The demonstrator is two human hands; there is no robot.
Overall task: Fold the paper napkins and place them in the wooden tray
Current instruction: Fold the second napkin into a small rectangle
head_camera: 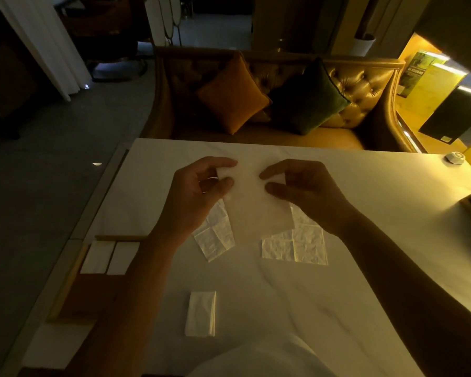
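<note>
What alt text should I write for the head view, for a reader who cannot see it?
The left hand and right hand pinch a napkin above a white table. Two unfolded napkins lie below it, and one folded napkin lies nearer the person. A wooden tray at the left holds two folded napkins.

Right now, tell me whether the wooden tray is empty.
Not empty: two folded napkins lie side by side at the far end of the tray; the rest is bare.
</note>
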